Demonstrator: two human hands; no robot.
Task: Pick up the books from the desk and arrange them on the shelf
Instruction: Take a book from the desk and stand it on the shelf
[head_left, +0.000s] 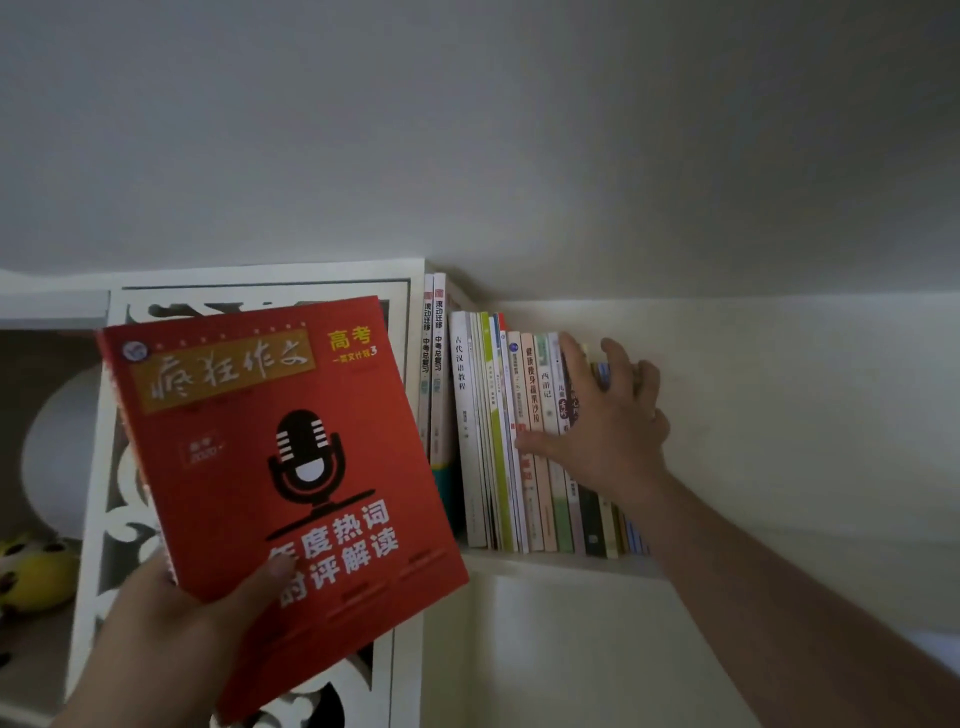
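A red book (270, 457) with a black microphone on its cover is held upright in front of the white cabinet, left of centre. My left hand (171, 623) grips its lower left corner, thumb on the cover. A row of upright books (498, 436) stands on the white shelf (561, 566) to the right. My right hand (608, 421) rests flat against the right part of that row, fingers spread over the spines and tops, thumb across the lower spines. The books under my palm are partly hidden.
A white carved cabinet panel (119, 519) stands behind the red book. A yellow spotted soft toy (36, 571) lies in the open compartment at far left. The pale wall (779, 395) closes the shelf on the right.
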